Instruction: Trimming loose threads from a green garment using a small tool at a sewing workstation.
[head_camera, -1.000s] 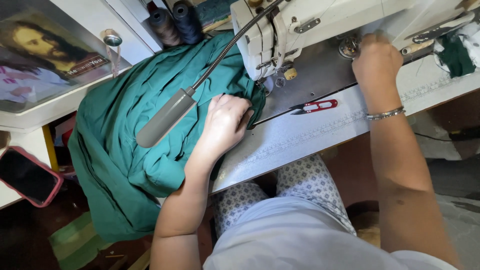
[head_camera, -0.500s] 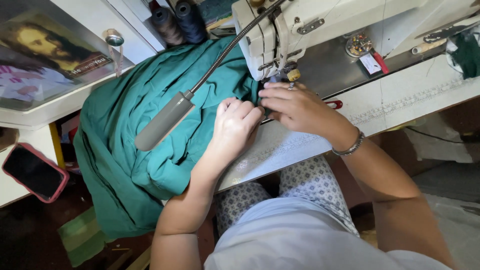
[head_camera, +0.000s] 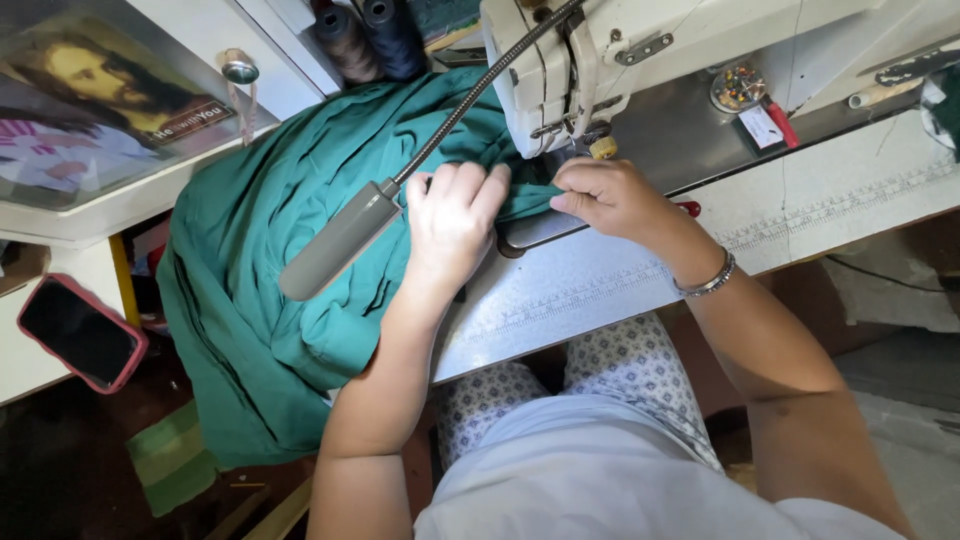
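Left hand (head_camera: 452, 215) lies flat on green cloth (head_camera: 270, 300) spilling off the pale table (head_camera: 590, 290); right hand (head_camera: 605, 198) apparently pinches its edge.

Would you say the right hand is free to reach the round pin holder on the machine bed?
Probably yes. The right hand only pinches the green cloth near the needle, and the bare bed between it and the pin holder looks clear; it would have to let go of the cloth first.

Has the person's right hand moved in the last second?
Yes. The right hand came from the far right of the sewing machine to its needle, by the green cloth.
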